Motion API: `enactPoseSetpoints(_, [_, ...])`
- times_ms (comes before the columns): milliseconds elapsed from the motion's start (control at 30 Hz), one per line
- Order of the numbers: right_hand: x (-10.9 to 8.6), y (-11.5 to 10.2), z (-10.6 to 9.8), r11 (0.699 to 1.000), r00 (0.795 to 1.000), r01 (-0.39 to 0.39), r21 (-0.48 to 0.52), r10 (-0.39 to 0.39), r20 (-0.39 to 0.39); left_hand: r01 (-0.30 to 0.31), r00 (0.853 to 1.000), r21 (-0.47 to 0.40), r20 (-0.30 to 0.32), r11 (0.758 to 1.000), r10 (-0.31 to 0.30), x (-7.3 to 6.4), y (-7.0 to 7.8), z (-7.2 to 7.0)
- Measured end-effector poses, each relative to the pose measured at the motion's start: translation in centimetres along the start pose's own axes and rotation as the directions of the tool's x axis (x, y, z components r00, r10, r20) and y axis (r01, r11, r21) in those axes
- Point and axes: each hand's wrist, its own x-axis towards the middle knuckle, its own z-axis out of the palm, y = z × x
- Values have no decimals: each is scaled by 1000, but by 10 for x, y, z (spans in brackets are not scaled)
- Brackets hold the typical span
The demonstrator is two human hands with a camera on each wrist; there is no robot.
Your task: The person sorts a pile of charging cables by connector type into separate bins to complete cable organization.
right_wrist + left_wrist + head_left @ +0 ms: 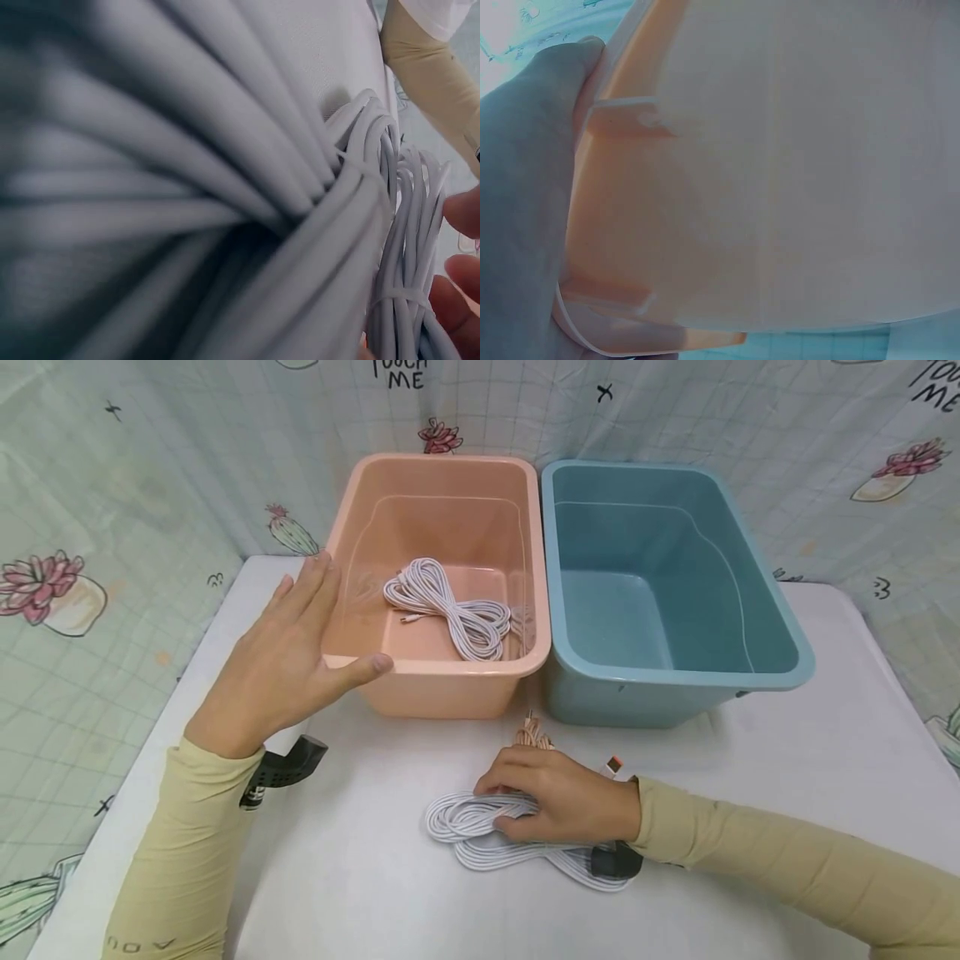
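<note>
My left hand rests on the left rim of the peach bin, fingers straight and thumb on the front edge. Inside that bin lies a tied bundle of white cable. On the table my right hand grips a coiled white cable, its fingers curled at the tied bundle in the right wrist view. More white cable coils lie beside it, under the wrist. Just beyond the right hand sits a brown cable, partly hidden. An orange-tipped USB plug sticks out behind the wrist.
A teal bin stands right of the peach one, their rims touching or nearly so. Both are on a white-covered table. Behind and at the sides hangs a patterned curtain.
</note>
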Motion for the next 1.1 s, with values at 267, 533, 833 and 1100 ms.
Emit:
enactPoseSetpoints(267, [1,-2,-2,993,989,-113,28,110,103,-3,1000,3,-3,1000,3,0,0,0])
enactPoseSetpoints(533, [4,-3,-6,986,971,-165,17,159,178,0,1000,6,-1,1000,0,0,-1,0])
enactPoseSetpoints(833, [9,-1,-14,984,962,-172,44,158,223,10,1000,4,6,1000,-10,0,0,0])
enactPoseSetpoints(1100, [11,0,-17,978,950,-196,72,171,261,17,1000,0,11,1000,-17,-1,0,-1])
